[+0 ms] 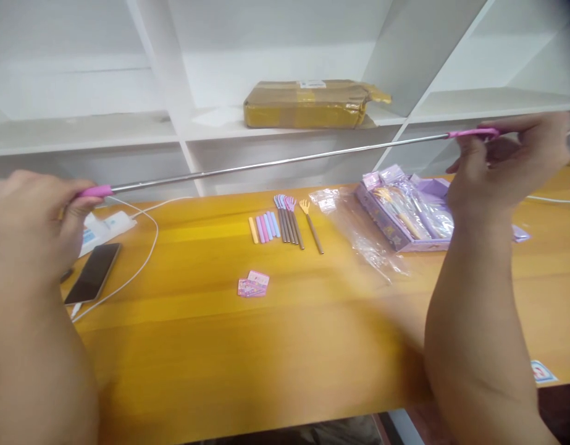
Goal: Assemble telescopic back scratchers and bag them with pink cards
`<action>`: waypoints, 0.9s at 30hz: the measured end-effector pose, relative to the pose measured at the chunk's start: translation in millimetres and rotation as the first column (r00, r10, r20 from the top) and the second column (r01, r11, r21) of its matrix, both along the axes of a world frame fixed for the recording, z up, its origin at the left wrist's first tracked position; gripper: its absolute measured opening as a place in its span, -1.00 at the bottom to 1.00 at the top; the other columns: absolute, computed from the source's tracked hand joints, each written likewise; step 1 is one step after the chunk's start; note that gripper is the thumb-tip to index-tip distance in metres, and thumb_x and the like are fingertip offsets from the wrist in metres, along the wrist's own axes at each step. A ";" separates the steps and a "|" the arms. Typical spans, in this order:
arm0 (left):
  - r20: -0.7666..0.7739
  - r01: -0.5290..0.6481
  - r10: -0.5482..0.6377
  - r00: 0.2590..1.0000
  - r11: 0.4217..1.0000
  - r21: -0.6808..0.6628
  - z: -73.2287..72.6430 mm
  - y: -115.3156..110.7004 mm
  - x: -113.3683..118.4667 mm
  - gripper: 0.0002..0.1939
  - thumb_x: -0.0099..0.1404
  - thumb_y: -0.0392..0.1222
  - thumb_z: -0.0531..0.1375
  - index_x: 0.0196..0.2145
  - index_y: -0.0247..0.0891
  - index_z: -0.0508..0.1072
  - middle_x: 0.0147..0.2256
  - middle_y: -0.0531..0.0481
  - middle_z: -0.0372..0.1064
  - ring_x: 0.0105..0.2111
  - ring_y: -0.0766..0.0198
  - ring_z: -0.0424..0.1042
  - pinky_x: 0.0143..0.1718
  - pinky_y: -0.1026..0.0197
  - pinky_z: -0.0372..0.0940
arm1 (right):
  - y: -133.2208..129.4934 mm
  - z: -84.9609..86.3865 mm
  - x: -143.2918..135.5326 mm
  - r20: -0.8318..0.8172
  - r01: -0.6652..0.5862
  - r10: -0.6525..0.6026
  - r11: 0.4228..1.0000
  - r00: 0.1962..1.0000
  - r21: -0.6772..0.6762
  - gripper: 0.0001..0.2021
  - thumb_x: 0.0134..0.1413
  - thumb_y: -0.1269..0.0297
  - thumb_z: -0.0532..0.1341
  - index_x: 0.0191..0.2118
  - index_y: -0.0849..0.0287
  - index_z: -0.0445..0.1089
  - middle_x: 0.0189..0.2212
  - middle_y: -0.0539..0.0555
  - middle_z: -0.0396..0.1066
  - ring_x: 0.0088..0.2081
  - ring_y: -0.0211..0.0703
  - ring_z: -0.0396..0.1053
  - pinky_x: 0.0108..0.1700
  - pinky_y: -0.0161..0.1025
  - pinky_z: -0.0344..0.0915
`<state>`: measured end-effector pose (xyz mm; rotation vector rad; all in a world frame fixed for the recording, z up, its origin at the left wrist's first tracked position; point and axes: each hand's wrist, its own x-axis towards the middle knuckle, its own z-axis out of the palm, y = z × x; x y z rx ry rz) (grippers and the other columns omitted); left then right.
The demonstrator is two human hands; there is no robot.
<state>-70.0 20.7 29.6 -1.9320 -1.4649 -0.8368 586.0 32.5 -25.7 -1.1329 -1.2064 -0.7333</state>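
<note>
A telescopic back scratcher (285,162) with a pink grip and a pink claw head is stretched out long between my hands, above the table. My left hand (39,216) is closed on its pink grip end. The claw end is pinched in the fingers of my right hand (507,154). Below, on the table, lie several short back scratchers (290,225) with blue, pink and purple heads, and one with an orange head (312,225). Beside them, loose coloured grips (265,227) form a row. Small pink cards (254,284) lie nearer to me.
A purple box (405,244) with wrapped back scratchers stands at right, beside clear plastic bags (359,235). At left are a phone (94,272), a white cable (150,247) and a white power strip (113,227). A taped parcel (307,105) sits on the white shelf (210,130) behind.
</note>
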 end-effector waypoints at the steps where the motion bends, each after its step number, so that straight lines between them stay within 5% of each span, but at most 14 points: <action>1: -0.020 0.012 -0.012 1.000 1.000 0.017 -0.8 -1.5 6.5 -0.34 0.48 0.38 -0.03 -0.13 -0.16 0.66 -0.36 -0.07 0.45 -0.23 0.09 0.32 -0.14 0.11 0.15 | -0.7 -0.4 -8.8 0.019 -0.011 0.011 1.000 1.000 -0.029 -0.82 0.17 0.27 0.32 -0.15 0.19 0.40 -0.32 0.12 0.46 -0.51 -0.25 0.43 -0.51 -0.26 0.26; 6: -0.073 0.039 -0.039 0.997 0.999 -0.003 -3.3 -9.3 30.7 -0.36 0.51 0.37 -0.04 -0.14 -0.15 0.64 -0.29 -0.07 0.52 -0.22 0.11 0.39 -0.30 0.16 0.08 | -4.3 -4.5 -47.5 0.147 0.039 -0.010 0.979 0.989 -0.201 -0.83 0.26 0.18 0.26 -0.19 0.18 0.45 -0.34 0.08 0.46 -0.43 -0.25 0.42 -0.34 -0.23 0.33; 10: -0.066 0.034 -0.034 0.997 0.999 0.004 -1.6 -12.7 31.4 -0.34 0.51 0.38 -0.04 -0.14 -0.17 0.64 -0.29 -0.07 0.51 -0.24 0.13 0.38 -0.32 0.16 0.06 | -4.5 -5.3 -52.1 0.189 0.029 0.022 0.965 0.982 -0.261 -0.86 0.26 0.18 0.28 -0.23 0.14 0.46 -0.35 0.05 0.46 -0.42 -0.25 0.39 -0.31 -0.23 0.30; 22: -0.107 0.027 -0.022 0.994 0.999 0.043 -3.1 -15.6 26.1 -0.36 0.54 0.33 -0.07 -0.06 -0.13 0.66 -0.32 -0.08 0.51 -0.30 0.10 0.35 -0.32 0.12 0.01 | -5.1 3.4 -43.8 0.050 0.032 -0.026 0.993 0.998 -0.114 -0.77 0.23 0.09 0.33 -0.23 0.17 0.56 -0.33 0.10 0.56 -0.44 -0.22 0.42 -0.36 -0.22 0.29; 24: -0.138 0.053 -0.045 0.989 0.997 0.052 -8.8 -18.8 39.5 -0.39 0.55 0.30 -0.05 -0.09 -0.11 0.66 -0.38 -0.05 0.52 -0.36 0.14 0.34 -0.35 0.13 0.00 | -8.9 6.6 -60.8 0.030 0.029 -0.027 0.996 0.999 -0.086 -0.77 0.22 0.10 0.35 -0.24 0.18 0.58 -0.34 0.09 0.57 -0.46 -0.23 0.40 -0.38 -0.22 0.27; 27: -0.160 0.170 -0.165 0.973 0.985 0.021 -30.2 -25.8 79.2 -0.51 0.56 0.23 0.03 -0.08 -0.05 0.66 -0.42 0.00 0.53 -0.44 0.18 0.36 -0.42 0.14 -0.02 | -26.5 1.7 -126.8 0.187 -0.066 0.069 0.998 0.980 -0.022 -0.89 0.24 0.28 0.31 -0.33 0.12 0.56 -0.44 0.03 0.53 -0.51 -0.26 0.34 -0.40 -0.21 0.22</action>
